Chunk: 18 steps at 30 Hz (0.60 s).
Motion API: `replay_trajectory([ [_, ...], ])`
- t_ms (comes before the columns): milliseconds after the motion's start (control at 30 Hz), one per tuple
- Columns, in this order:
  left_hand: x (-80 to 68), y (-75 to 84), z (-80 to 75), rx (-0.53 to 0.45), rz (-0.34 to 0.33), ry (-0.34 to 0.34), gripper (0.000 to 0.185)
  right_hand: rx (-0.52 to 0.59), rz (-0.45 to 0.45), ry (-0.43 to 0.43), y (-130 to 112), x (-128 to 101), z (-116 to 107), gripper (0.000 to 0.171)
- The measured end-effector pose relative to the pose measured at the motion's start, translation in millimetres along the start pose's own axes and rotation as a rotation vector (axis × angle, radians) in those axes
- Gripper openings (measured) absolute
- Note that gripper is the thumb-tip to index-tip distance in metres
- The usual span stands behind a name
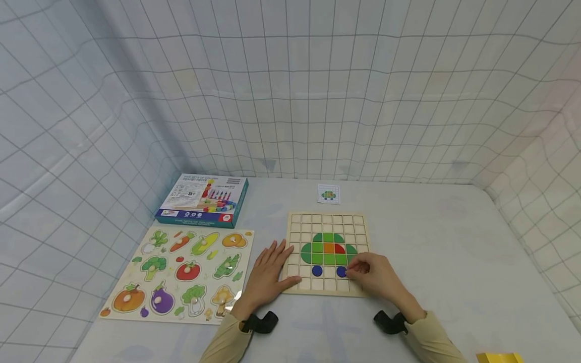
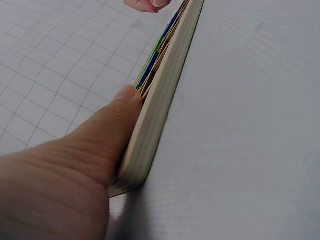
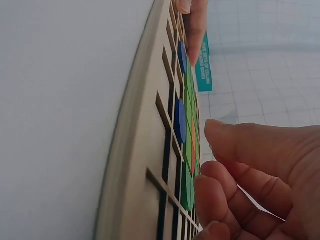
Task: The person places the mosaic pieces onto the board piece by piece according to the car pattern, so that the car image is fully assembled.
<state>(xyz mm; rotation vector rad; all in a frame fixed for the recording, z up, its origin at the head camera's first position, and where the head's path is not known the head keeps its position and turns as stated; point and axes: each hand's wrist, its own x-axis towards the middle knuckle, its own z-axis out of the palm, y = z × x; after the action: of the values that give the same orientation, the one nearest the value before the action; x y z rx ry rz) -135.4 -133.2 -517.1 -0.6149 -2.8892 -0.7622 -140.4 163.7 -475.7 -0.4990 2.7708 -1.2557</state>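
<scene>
A wooden grid board (image 1: 329, 293) lies on the table, bearing a car-like figure of green pieces (image 1: 316, 258), an orange square (image 1: 329, 248) and a red piece (image 1: 339, 249). Below them sit two blue discs, the left disc (image 1: 317, 271) and the right disc (image 1: 341, 272). My left hand (image 1: 268, 276) rests flat along the board's left edge, its thumb on the lower corner. Over the lower right of the board is my right hand (image 1: 375, 275), fingers loosely bent beside the right disc. In the right wrist view, thumb (image 3: 240, 142) and fingers stand apart with nothing between them.
Behind the board lies a small card (image 1: 328, 194) printed with a similar figure. To the left are a vegetable puzzle board (image 1: 211, 275) and a toy box (image 1: 201, 200). A yellow object (image 1: 499, 358) shows at the lower right. Grid-patterned cloth walls (image 1: 290, 101) surround the table.
</scene>
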Motion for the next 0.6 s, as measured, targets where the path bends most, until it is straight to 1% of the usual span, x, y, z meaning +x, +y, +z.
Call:
replay_trajectory([
  [100, 0.1, -0.2, 0.5, 0.002, 0.003, 0.005, 0.080, -0.018, 0.009, 0.037, 2.7, -1.9, -6.9, 0.009],
  [200, 0.3, -0.9, 1.1, 0.001, 0.005, 0.014, 0.079, -0.034, -0.003, 0.067, 7.1, -4.4, -13.3, 0.008],
  [300, 0.7, -1.1, 0.8, 0.004, -0.008, 0.004, 0.080, -0.049, 0.013, 0.084, 10.0, -8.0, -17.7, 0.008],
  [433, 0.4, -1.6, -0.3, 0.006, -0.033, -0.016, 0.080, -0.054, 0.036, 0.082, 13.6, -12.4, -20.3, 0.007],
  [600, 0.9, -3.0, -1.1, 0.005, -0.031, -0.015, 0.080, -0.051, 0.062, 0.067, 17.7, -15.1, -23.4, 0.006],
])
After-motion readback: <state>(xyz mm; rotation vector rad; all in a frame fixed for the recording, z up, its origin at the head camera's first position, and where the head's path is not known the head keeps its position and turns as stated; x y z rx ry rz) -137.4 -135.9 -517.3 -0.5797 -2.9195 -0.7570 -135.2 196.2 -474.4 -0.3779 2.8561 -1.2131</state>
